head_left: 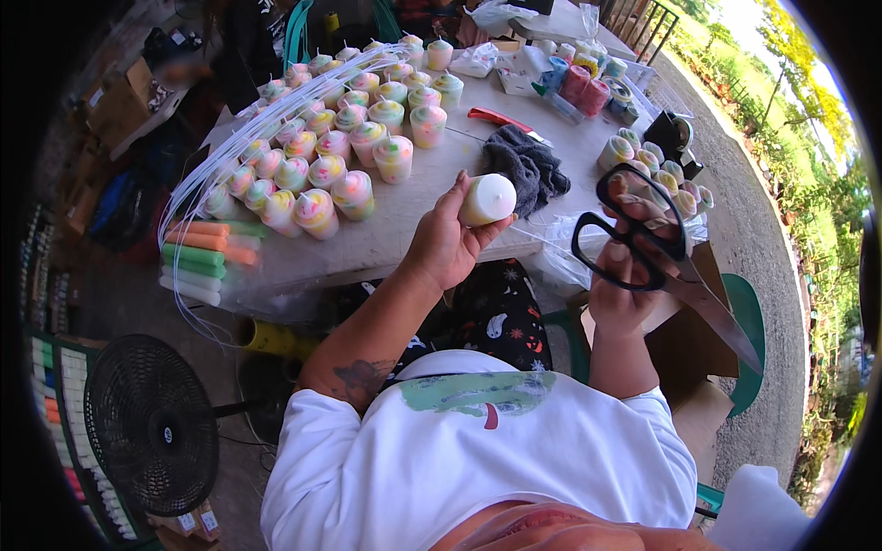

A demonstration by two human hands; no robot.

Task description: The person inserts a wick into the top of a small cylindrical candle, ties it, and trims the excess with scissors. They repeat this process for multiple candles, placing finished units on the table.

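My left hand (443, 241) grips a short pale candle (490, 198), its flat white end with a small nub turned toward me. In my right hand (627, 275) is a pair of scissors (706, 305) with black looped handles. Their blades point down and to the right, away from the candle. Beyond my left hand stand rows of cup-shaped, multicoloured candles (393, 158) with swirled tops. Long white wicks (234, 147) lie across them in a loose bundle. Behind the scissors, more pale cup-shaped pieces (617, 151) sit grouped at the table's right side.
A dark cloth (525, 163) and a red-handled tool (501, 117) lie on the table (450, 170). Orange, green and white sticks (195, 259) rest at its left corner. Pink rolls (583, 90) stand far right. A black fan (152, 427) is at lower left, a cardboard box (703, 321) at right.
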